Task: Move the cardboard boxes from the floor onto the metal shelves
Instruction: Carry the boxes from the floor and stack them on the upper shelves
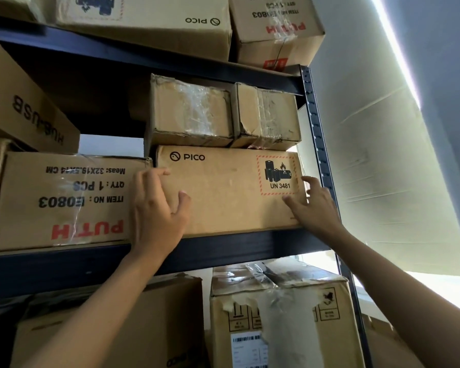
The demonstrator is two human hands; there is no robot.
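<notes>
Left hand point(157, 208) spread flat against PICO box point(229, 189); right hand point(314, 205), at 3 o'clock, unclenched on its corner; box sits on shelf point(250, 248).

wall point(436, 62): grey, right of the rack, plain | light strip point(393, 46): thin, very bright, runs slanting down the wall | blind point(383, 181): big pale sheet, creased, hangs at a slant under the strip | window glow point(446, 290): white light below the sheet's bottom edge
</notes>
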